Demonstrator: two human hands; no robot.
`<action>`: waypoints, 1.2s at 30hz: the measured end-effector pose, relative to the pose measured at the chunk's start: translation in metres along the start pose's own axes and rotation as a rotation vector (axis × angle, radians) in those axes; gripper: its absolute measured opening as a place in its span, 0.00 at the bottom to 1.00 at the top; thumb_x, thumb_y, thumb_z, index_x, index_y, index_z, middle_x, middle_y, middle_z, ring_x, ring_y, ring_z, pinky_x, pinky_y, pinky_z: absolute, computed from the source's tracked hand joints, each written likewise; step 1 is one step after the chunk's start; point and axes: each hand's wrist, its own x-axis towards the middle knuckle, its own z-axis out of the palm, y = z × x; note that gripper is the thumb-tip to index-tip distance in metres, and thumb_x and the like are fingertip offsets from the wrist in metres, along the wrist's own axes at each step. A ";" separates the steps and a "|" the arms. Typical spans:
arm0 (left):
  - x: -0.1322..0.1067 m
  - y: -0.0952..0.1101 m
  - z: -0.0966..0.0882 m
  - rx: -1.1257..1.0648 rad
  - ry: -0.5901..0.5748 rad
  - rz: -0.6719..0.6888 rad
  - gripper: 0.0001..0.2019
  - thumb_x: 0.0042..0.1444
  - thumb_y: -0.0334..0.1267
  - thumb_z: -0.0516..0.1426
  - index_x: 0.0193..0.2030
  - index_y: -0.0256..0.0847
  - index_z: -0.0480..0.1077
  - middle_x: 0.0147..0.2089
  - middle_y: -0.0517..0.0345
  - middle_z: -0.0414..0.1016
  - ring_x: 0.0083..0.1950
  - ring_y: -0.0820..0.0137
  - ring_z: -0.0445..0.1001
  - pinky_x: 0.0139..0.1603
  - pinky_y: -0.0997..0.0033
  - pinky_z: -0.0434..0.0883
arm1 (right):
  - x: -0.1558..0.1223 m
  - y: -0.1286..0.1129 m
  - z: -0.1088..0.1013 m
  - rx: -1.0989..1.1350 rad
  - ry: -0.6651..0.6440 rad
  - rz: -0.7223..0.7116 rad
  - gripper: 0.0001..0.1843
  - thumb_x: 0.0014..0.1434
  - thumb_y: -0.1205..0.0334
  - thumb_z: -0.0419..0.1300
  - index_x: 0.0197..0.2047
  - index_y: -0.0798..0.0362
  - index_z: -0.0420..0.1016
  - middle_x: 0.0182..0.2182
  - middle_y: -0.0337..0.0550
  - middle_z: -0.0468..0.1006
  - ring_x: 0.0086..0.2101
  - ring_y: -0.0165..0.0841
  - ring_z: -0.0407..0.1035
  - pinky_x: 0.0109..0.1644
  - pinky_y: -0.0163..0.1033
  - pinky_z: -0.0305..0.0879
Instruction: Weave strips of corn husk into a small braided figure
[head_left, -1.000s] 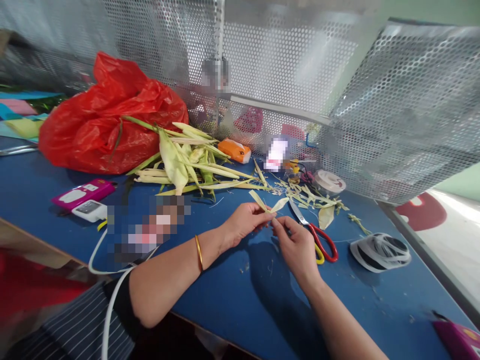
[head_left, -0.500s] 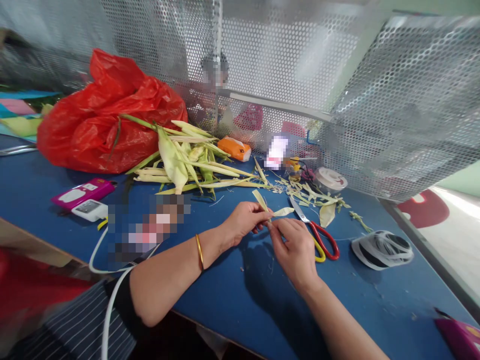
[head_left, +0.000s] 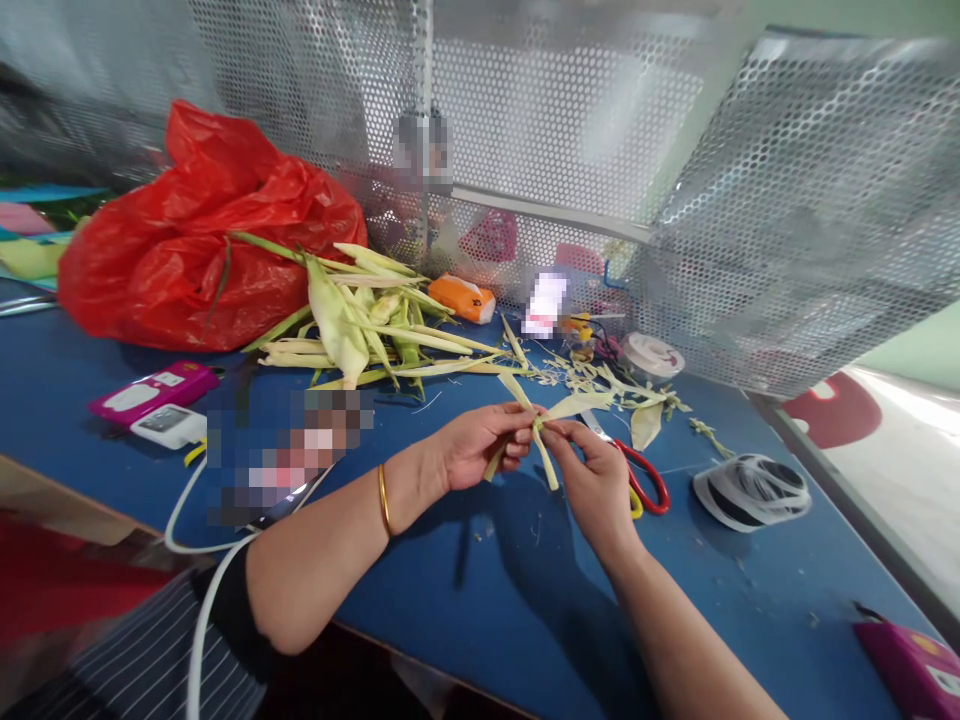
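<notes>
My left hand (head_left: 480, 445) and my right hand (head_left: 596, 478) meet over the blue table (head_left: 465, 590), both pinched on crossed pale yellow-green leaf strips (head_left: 536, 425). The strips fan up and down from the pinch between my fingertips. A gold bangle (head_left: 384, 500) sits on my left wrist. Red and yellow scissors (head_left: 637, 480) lie on the table just right of my right hand.
A heap of corn husks (head_left: 360, 325) lies before a red plastic bag (head_left: 187, 240). Husk scraps (head_left: 615, 390), an orange box (head_left: 465, 297), a roll of white tape (head_left: 652, 355), a coil of white strip (head_left: 750, 490) and pink devices (head_left: 142, 392) surround. Perforated metal screens (head_left: 675, 150) wall the back.
Both hands stayed pinched together on the strips. Longer strip ends now hang below the pinch, and the strips sit more crossed. The view shifted slightly right.
</notes>
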 end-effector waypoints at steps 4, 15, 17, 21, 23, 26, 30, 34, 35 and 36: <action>-0.002 -0.002 0.002 0.197 0.083 0.050 0.20 0.47 0.49 0.67 0.41 0.38 0.71 0.25 0.64 0.69 0.22 0.77 0.67 0.22 0.78 0.61 | -0.001 -0.004 -0.003 -0.138 0.006 -0.060 0.11 0.60 0.56 0.59 0.31 0.51 0.79 0.29 0.41 0.80 0.32 0.36 0.72 0.40 0.40 0.64; 0.001 -0.006 0.008 0.191 0.220 0.132 0.08 0.43 0.32 0.66 0.32 0.33 0.75 0.22 0.63 0.69 0.18 0.82 0.63 0.19 0.80 0.59 | -0.003 -0.004 -0.005 -0.215 0.039 0.003 0.14 0.60 0.55 0.59 0.26 0.52 0.73 0.21 0.36 0.72 0.25 0.30 0.63 0.31 0.35 0.57; 0.002 -0.005 0.006 0.175 0.242 0.120 0.07 0.44 0.30 0.65 0.32 0.32 0.76 0.21 0.63 0.69 0.18 0.82 0.62 0.20 0.81 0.59 | -0.003 -0.004 -0.006 -0.209 0.031 0.008 0.15 0.60 0.54 0.59 0.25 0.52 0.72 0.21 0.36 0.72 0.26 0.31 0.63 0.31 0.35 0.58; 0.000 -0.003 0.006 0.163 0.243 0.073 0.06 0.45 0.29 0.65 0.32 0.32 0.76 0.20 0.62 0.68 0.19 0.82 0.63 0.20 0.81 0.59 | -0.002 -0.002 -0.005 -0.201 0.029 0.013 0.14 0.59 0.54 0.59 0.26 0.53 0.73 0.21 0.36 0.72 0.25 0.30 0.63 0.31 0.35 0.57; -0.001 -0.003 0.007 0.157 0.229 0.077 0.05 0.45 0.29 0.65 0.31 0.31 0.76 0.21 0.62 0.69 0.19 0.82 0.63 0.20 0.81 0.60 | -0.001 -0.001 -0.005 -0.180 0.032 0.030 0.14 0.59 0.54 0.59 0.26 0.53 0.73 0.21 0.36 0.71 0.25 0.30 0.63 0.30 0.35 0.57; -0.003 -0.002 0.009 0.169 0.193 0.083 0.05 0.45 0.30 0.65 0.29 0.31 0.75 0.21 0.61 0.69 0.19 0.82 0.63 0.20 0.81 0.59 | -0.001 0.000 -0.004 -0.148 0.031 0.047 0.14 0.58 0.54 0.59 0.25 0.52 0.73 0.21 0.36 0.71 0.25 0.31 0.63 0.30 0.35 0.58; -0.003 -0.002 0.008 0.227 0.204 0.109 0.07 0.43 0.31 0.66 0.30 0.33 0.74 0.21 0.61 0.70 0.18 0.80 0.65 0.20 0.79 0.60 | 0.002 0.000 -0.004 -0.105 0.016 0.078 0.13 0.57 0.54 0.59 0.26 0.52 0.74 0.21 0.37 0.73 0.26 0.32 0.65 0.32 0.36 0.60; -0.003 -0.001 0.005 0.344 0.211 0.102 0.13 0.46 0.39 0.67 0.37 0.35 0.75 0.25 0.58 0.75 0.21 0.75 0.71 0.21 0.77 0.63 | 0.006 0.001 -0.006 0.092 -0.036 0.115 0.11 0.56 0.55 0.60 0.36 0.52 0.80 0.32 0.42 0.81 0.37 0.38 0.72 0.43 0.41 0.65; -0.003 -0.001 0.005 0.364 0.196 0.090 0.14 0.47 0.42 0.66 0.37 0.35 0.75 0.25 0.57 0.75 0.22 0.75 0.72 0.21 0.77 0.62 | 0.006 0.000 -0.007 0.166 -0.045 0.128 0.12 0.55 0.56 0.60 0.39 0.52 0.80 0.34 0.43 0.81 0.40 0.39 0.73 0.46 0.42 0.66; -0.003 0.000 0.005 0.376 0.179 0.078 0.15 0.49 0.45 0.65 0.37 0.35 0.75 0.25 0.56 0.75 0.22 0.74 0.72 0.20 0.77 0.62 | 0.007 0.000 -0.007 0.240 -0.048 0.145 0.12 0.54 0.57 0.61 0.40 0.51 0.80 0.36 0.43 0.82 0.42 0.40 0.73 0.48 0.44 0.66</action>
